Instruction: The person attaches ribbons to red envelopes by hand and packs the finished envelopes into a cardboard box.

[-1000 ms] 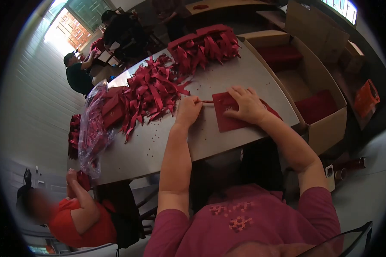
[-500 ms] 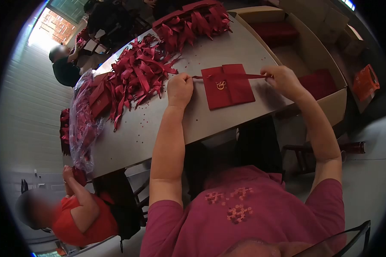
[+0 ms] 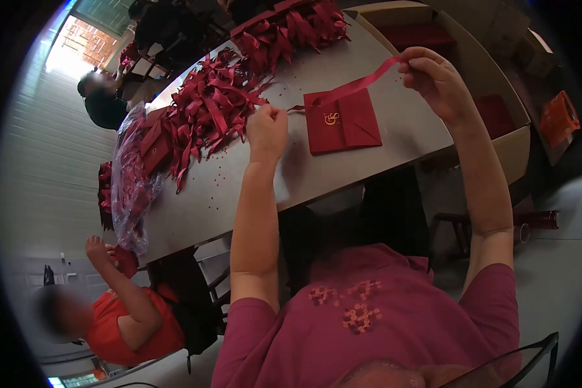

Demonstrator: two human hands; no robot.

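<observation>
On the Table (image 3: 313, 180), Between Left Hand (image 3: 267, 129) and Right Hand (image 3: 435, 81): Red Packet (image 3: 352, 129) with Ribbon (image 3: 362, 85)

Head view. Lying flat on the grey table, close to the near edge, between both hands and covered by neither: the red packet, gold emblem (image 3: 332, 118) facing up. Just beside the packet's upper left corner: left hand, curled like a fist, thumb and fingers clamped on a short, dark stretch of ribbon. Past the packet's opposite side, well apart from the red cover: right hand, higher in the view, thumb and finger pinching the ribbon's other end, remaining fingers bent. Between those 2 grips: ribbon crossing the packet's top part, then slanting upward to the right, broad and nearly straight there. Impossible to tell exactly where fastened.

Left of the left hand, on the same table: a loose heap of red ribbons (image 3: 207, 110), with small specks (image 3: 217, 184) strewn nearby. Farther left: clear plastic (image 3: 129, 187) draped over more red goods. At the far end: a row of beribboned packets (image 3: 294, 32). Beyond the table's right edge: a cardboard box (image 3: 514, 147) holding red stacks (image 3: 495, 116), and past that, an orange bag (image 3: 559, 119).

At lower left: a person in a red shirt (image 3: 136, 330), hands close to a small red item (image 3: 127, 262). Farther back: 1 more person, in dark green (image 3: 105, 108).
</observation>
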